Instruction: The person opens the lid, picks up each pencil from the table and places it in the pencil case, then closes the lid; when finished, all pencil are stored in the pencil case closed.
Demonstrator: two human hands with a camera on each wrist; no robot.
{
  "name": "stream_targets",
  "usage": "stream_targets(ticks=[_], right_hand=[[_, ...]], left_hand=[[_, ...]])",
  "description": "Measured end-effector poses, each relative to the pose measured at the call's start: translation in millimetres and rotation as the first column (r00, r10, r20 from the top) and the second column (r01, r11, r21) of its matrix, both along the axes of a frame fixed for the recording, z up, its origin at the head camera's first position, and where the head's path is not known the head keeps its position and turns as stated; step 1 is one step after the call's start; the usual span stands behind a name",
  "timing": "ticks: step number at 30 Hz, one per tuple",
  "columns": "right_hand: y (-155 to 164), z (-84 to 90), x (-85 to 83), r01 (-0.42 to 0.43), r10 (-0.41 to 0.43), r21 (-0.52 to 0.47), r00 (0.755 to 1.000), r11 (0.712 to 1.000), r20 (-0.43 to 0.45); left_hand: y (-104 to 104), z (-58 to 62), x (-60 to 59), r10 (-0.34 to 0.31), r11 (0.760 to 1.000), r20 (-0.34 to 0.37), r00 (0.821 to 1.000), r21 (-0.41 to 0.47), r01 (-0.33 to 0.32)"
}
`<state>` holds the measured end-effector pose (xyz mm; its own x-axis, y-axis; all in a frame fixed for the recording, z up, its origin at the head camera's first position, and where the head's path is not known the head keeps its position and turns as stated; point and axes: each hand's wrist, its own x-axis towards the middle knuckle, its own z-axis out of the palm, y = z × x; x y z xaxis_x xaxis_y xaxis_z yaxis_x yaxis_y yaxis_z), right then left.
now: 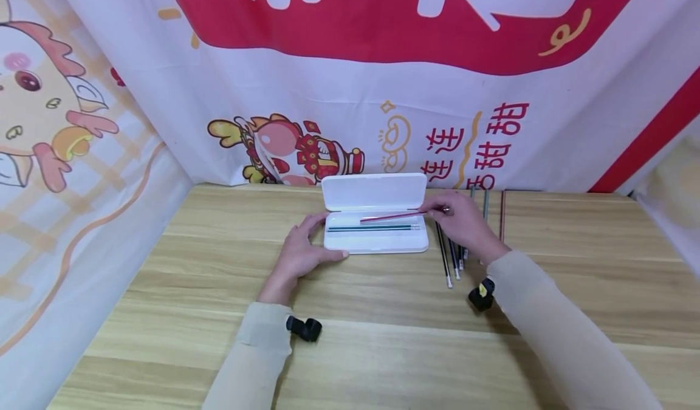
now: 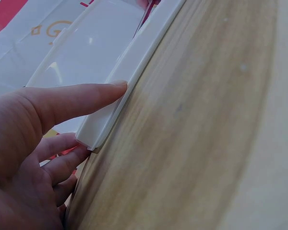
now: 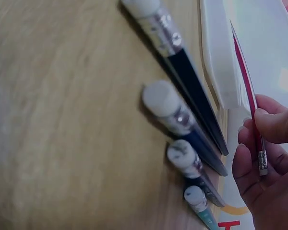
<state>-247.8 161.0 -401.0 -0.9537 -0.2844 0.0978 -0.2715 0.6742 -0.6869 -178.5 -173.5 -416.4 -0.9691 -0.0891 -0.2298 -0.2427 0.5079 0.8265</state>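
Observation:
A white plastic pencil case lies on the table with its lid raised at the back. Green pencils lie lengthwise inside it. My left hand grips the case's left end, thumb on the front edge and fingers around the corner. Between thumb and fingers, my right hand pinches a red pencil near its eraser end. That pencil slants over the right part of the tray, its tip pointing left.
Dark pencils with white erasers lie fanned on the wooden table, just right of the case and partly under my right hand. Farther right is a reddish pencil beside a green one. A printed cloth hangs behind.

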Motion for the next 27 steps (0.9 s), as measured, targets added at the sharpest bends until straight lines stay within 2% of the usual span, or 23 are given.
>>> stream_targets(ticks=[5, 13, 22, 27], right_hand=[[-8, 0.8, 1.5, -0.002, 0.002, 0.025, 1.000, 1.000, -0.018], [-19, 3.4, 2.0, -0.011, 0.011, 0.028, 1.000, 1.000, 0.006], [-32, -1.3, 1.1, -0.080, 0.082, 0.035, 0.994, 0.996, -0.067], [-39, -4.5, 2.8, -0.039, 0.041, 0.037, 0.998, 0.999, -0.055]], left_hand=[[-1, -0.7, -0.4, 0.001, 1.000, -0.001, 1.000, -0.005, -0.001], [-1, -2.2, -2.3, -0.023, 1.000, -0.042, 0.999, -0.019, 0.022], [0, -1.5, -2.5, -0.014, 1.000, -0.032, 0.999, -0.019, 0.013], [0, -1.8, -2.7, -0.015, 1.000, -0.035, 0.999, -0.014, 0.015]])
